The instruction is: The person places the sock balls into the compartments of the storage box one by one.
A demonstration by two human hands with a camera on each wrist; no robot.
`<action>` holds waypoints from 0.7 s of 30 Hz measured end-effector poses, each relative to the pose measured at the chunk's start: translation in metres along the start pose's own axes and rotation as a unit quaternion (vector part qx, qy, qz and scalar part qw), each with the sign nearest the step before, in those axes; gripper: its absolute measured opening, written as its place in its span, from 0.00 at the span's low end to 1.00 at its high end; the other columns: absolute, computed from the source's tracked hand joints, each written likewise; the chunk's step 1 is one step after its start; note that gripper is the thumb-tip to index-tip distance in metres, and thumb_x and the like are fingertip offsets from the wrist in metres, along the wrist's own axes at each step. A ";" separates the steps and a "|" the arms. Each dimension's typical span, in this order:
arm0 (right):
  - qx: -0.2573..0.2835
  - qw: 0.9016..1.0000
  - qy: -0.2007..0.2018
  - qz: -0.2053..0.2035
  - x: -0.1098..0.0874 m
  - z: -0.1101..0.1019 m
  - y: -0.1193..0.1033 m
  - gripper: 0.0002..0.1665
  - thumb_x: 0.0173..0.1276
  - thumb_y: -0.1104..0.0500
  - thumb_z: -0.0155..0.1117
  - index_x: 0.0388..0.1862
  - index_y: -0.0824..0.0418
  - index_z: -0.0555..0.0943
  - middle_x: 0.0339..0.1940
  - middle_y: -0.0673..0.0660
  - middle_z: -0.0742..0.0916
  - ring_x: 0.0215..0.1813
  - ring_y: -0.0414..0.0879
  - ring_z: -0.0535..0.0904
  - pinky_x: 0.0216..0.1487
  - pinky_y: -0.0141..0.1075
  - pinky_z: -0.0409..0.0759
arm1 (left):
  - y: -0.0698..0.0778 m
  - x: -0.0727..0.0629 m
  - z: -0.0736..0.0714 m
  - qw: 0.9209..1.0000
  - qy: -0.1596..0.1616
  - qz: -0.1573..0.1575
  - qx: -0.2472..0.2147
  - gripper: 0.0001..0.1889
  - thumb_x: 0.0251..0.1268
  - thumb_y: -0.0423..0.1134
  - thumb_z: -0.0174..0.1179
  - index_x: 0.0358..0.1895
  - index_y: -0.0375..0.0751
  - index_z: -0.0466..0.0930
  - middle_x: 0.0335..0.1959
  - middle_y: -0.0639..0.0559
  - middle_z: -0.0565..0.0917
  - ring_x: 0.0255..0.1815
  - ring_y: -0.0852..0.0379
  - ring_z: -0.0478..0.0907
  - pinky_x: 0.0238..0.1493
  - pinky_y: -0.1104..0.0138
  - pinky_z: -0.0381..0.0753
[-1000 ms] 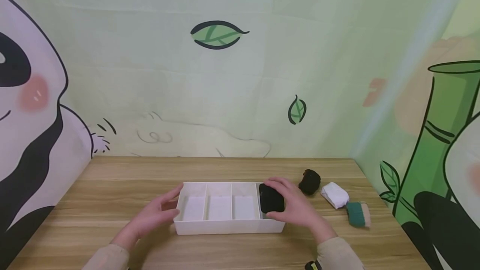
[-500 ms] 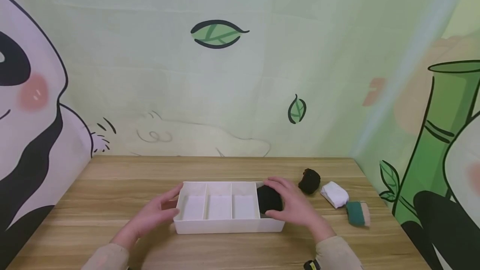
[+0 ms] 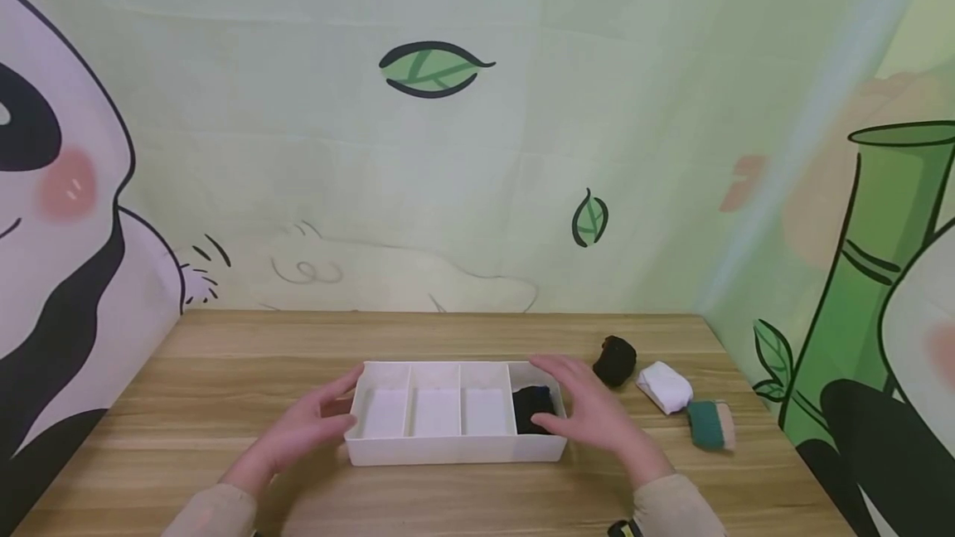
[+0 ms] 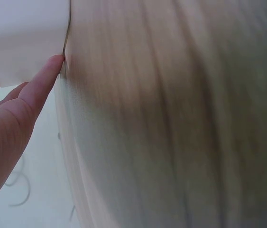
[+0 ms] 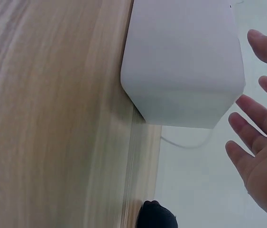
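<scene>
A white divided storage box point(image 3: 448, 452) stands on the wooden table, its compartments side by side. In its rightmost compartment lies a rolled black sock point(image 3: 530, 408), low between the walls. My left hand point(image 3: 309, 419) steadies the box's left end, fingers extended; the left wrist view has a fingertip point(image 4: 55, 61) against the white wall near the table. Over the right end, my right hand point(image 3: 593, 411) is spread with thumb and fingers apart. Its fingers point(image 5: 254, 133) hold nothing in the right wrist view, beside the box's end.
Right of the box lie another rolled black sock point(image 3: 616, 361), a folded white sock point(image 3: 666, 388) and a green-and-pink rolled sock point(image 3: 711, 425). A printed fabric backdrop point(image 3: 477, 147) rises behind the table point(image 3: 283, 342).
The black sock has gone down into the rightmost compartment, and my right hand has let go of it, its fingers spreading. My left hand has stayed at the box's left end.
</scene>
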State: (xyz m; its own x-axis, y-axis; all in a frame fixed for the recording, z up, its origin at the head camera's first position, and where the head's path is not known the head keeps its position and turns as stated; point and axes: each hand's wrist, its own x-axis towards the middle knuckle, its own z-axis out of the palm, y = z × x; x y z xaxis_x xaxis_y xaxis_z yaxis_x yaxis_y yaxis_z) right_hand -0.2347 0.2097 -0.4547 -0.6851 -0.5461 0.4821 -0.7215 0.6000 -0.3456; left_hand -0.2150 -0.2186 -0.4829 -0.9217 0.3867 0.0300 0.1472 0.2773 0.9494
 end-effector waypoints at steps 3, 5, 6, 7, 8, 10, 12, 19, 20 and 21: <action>0.007 1.000 0.008 -0.013 -0.002 -0.002 0.000 0.44 0.52 0.56 0.80 0.68 0.62 0.73 0.64 0.58 0.79 0.65 0.57 0.72 0.62 0.55 0.71 | 0.000 0.000 0.000 1.000 -0.001 0.001 -0.001 0.39 0.68 0.33 0.60 0.79 0.37 0.50 0.75 0.29 0.55 0.68 0.28 0.65 0.54 0.64 0.78; 0.010 1.000 0.011 -0.018 -0.004 -0.003 0.000 0.44 0.52 0.57 0.80 0.68 0.63 0.73 0.64 0.59 0.79 0.65 0.57 0.72 0.62 0.55 0.71 | 0.001 -0.001 0.000 1.000 -0.002 0.000 -0.002 0.39 0.68 0.33 0.60 0.79 0.38 0.50 0.75 0.29 0.55 0.68 0.28 0.64 0.54 0.63 0.79; 0.009 1.000 0.012 -0.019 -0.005 -0.003 0.001 0.44 0.52 0.57 0.80 0.68 0.62 0.73 0.65 0.58 0.79 0.65 0.57 0.72 0.62 0.54 0.71 | 0.001 -0.001 0.000 1.000 -0.002 -0.001 -0.002 0.39 0.68 0.33 0.60 0.79 0.38 0.50 0.75 0.29 0.55 0.68 0.28 0.64 0.54 0.63 0.79; 0.008 1.000 0.014 -0.021 -0.006 -0.004 0.001 0.44 0.52 0.57 0.80 0.68 0.62 0.73 0.65 0.59 0.79 0.65 0.58 0.72 0.62 0.55 0.71 | 0.001 -0.001 0.000 1.000 -0.002 -0.001 -0.002 0.39 0.68 0.33 0.60 0.79 0.38 0.50 0.75 0.29 0.55 0.68 0.28 0.64 0.54 0.62 0.79; 0.008 1.000 0.016 -0.023 -0.008 -0.004 0.002 0.44 0.52 0.57 0.80 0.68 0.63 0.73 0.64 0.59 0.79 0.65 0.58 0.72 0.62 0.55 0.71 | 0.001 -0.001 0.000 1.000 -0.001 -0.003 -0.002 0.39 0.68 0.33 0.60 0.79 0.38 0.51 0.75 0.29 0.55 0.68 0.28 0.64 0.54 0.62 0.79; 0.004 0.999 0.021 -0.029 -0.010 -0.006 0.003 0.44 0.51 0.58 0.80 0.68 0.63 0.73 0.64 0.59 0.80 0.64 0.59 0.73 0.61 0.56 0.71 | 0.001 -0.001 0.000 1.000 0.002 -0.007 -0.002 0.39 0.68 0.33 0.60 0.79 0.39 0.51 0.76 0.30 0.55 0.68 0.29 0.64 0.55 0.61 0.79; 0.001 0.999 0.028 -0.035 -0.013 -0.008 0.004 0.44 0.50 0.58 0.80 0.67 0.63 0.74 0.63 0.60 0.80 0.64 0.59 0.73 0.60 0.56 0.71 | 0.002 -0.001 0.000 1.000 0.004 -0.012 -0.002 0.39 0.68 0.33 0.60 0.79 0.40 0.51 0.76 0.31 0.56 0.68 0.29 0.64 0.55 0.60 0.79; -0.001 0.998 0.049 -0.039 -0.023 -0.016 0.009 0.45 0.48 0.62 0.80 0.67 0.62 0.74 0.62 0.59 0.81 0.60 0.57 0.74 0.56 0.52 0.73 | 0.001 -0.001 0.000 1.000 0.005 -0.009 -0.004 0.39 0.68 0.33 0.60 0.79 0.39 0.52 0.76 0.31 0.55 0.69 0.29 0.64 0.57 0.59 0.78; -0.004 0.998 0.050 -0.036 -0.024 -0.018 0.010 0.45 0.48 0.61 0.81 0.67 0.62 0.74 0.62 0.58 0.81 0.60 0.56 0.74 0.56 0.51 0.73 | 0.001 -0.001 0.000 1.000 0.006 -0.008 -0.003 0.39 0.68 0.33 0.60 0.79 0.39 0.52 0.76 0.31 0.55 0.69 0.29 0.64 0.57 0.59 0.78; -0.006 0.998 0.052 -0.035 -0.026 -0.019 0.011 0.45 0.48 0.62 0.81 0.67 0.62 0.74 0.62 0.58 0.81 0.60 0.56 0.75 0.56 0.51 0.73 | 0.001 0.000 0.000 1.000 0.005 -0.007 -0.001 0.39 0.68 0.33 0.60 0.79 0.39 0.52 0.76 0.31 0.55 0.69 0.29 0.64 0.57 0.58 0.78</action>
State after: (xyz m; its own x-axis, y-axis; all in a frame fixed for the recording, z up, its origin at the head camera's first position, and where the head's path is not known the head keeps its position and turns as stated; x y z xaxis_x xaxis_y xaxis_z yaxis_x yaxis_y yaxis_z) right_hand -0.2230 0.2410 -0.4556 -0.6182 -0.5237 0.5862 -0.7655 0.5703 -0.2979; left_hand -0.2145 -0.2184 -0.4818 -0.9276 0.3731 0.0199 0.1332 0.2804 0.9506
